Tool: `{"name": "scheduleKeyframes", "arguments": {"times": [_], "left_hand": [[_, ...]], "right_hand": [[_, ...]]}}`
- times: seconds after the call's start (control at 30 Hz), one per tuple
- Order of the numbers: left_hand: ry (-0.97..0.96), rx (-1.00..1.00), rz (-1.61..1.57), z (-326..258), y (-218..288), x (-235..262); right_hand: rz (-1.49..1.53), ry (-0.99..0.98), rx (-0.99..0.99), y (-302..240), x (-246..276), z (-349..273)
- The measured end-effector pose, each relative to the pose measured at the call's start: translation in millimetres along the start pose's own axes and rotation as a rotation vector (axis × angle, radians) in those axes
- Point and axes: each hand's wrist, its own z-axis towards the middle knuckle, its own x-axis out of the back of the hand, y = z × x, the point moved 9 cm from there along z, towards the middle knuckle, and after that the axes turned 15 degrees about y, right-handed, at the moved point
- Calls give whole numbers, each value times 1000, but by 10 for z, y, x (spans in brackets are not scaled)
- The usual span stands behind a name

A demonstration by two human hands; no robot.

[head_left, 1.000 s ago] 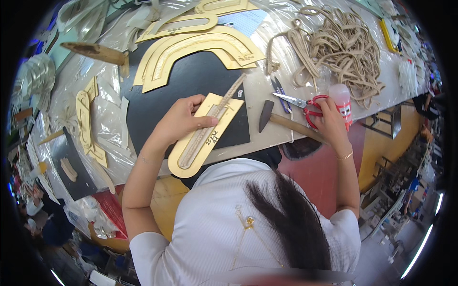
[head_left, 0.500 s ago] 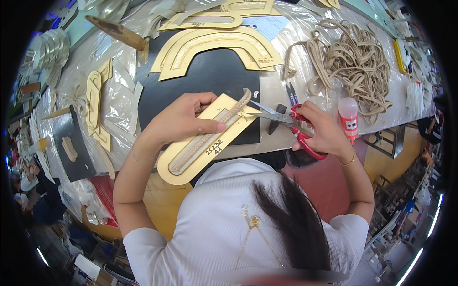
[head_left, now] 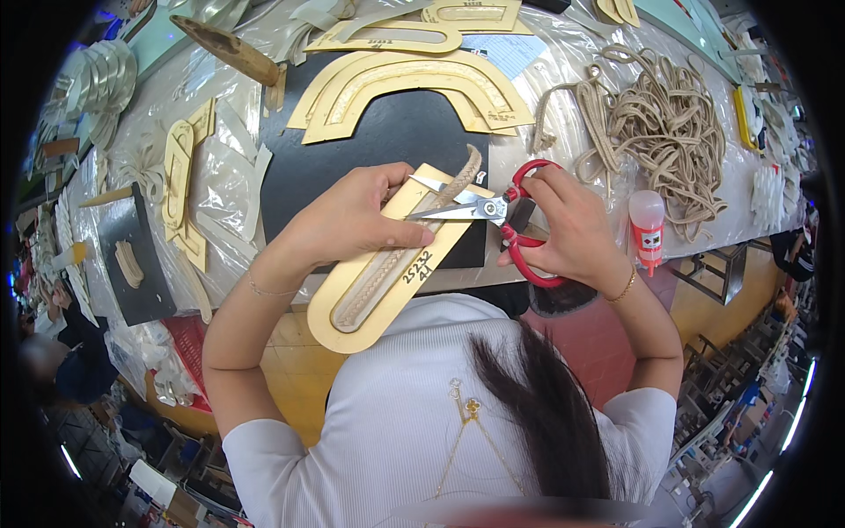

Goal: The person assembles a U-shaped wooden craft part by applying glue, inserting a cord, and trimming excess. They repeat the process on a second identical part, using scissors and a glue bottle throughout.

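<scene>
My left hand grips a pale yellow slotted template board, its thumb pressing on the front. A beige braided strip lies along the slot, and its free end curls up past the board's upper edge. In my right hand is a pair of red-handled scissors, fingers through the loops. Their blades are spread and reach over the upper part of the board, with the braid between them. Whether the blades touch the braid, I cannot tell.
Curved yellow templates lie on a black mat. A heap of beige cord and a red-labelled bottle are at the right. At the left are a pointed wooden stick, more templates and a small dark board.
The scissors have moved left, from beside the board's edge to over it, and their blades now straddle the braid. The board has shifted slightly right and down.
</scene>
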Motion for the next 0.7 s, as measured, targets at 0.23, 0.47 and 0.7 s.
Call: {"name": "scheduleKeyframes", "arguments": {"times": [0.23, 0.47, 0.7], "left_hand": [[4, 3, 19, 6, 44, -2], [-12, 17, 29, 12, 45, -19], [-16, 94, 81, 37, -79, -17]], "right_hand": [[5, -6, -3, 12, -35, -4], [86, -37, 3, 92, -129, -105], [121, -17, -4, 144, -139, -221]]}}
